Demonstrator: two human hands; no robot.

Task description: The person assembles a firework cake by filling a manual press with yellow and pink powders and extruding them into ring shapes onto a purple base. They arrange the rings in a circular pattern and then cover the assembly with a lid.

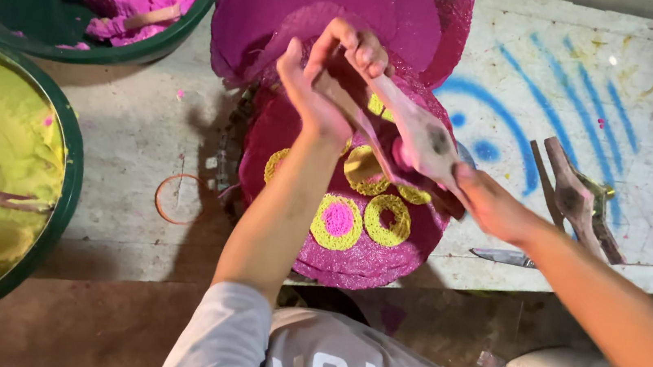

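Fingers (352, 43) of the right hand (350, 51) curl and pinch the upper tip of a pale wooden paddle (414, 132), stained pink and grey, at the upper centre of the frame; the left hand (308, 95) lies flat against the same end, its fingers together and thumb alongside, steadying a thin strip (336, 94) of wood there. The paddle slants down to the right and its lower end meets a co-worker's hand (496, 207), which comes in from the right edge and grips it (how tightly cannot be told).

Below the paddle, at centre frame, lies a round magenta disc (351, 256) of grainy, lacy material bearing yellow rings (388, 219), one with a pink middle. More magenta sheets (281, 6) are stacked above it. All rest on a worn white table (136, 129) marked with blue paint.

The paddle looks stiff and light, likely dusty with powder and so a little slippery; its narrow ends appear the surest place to hold. The disc seems thin, soft and crumbly, best lifted from beneath its rim.

At upper left a green basin (189, 24) holds pink powder; at left another basin (65, 178) holds yellow powder. A second wooden tool (579, 200) lies at right, and an orange rubber band (177, 198) left of the disc.
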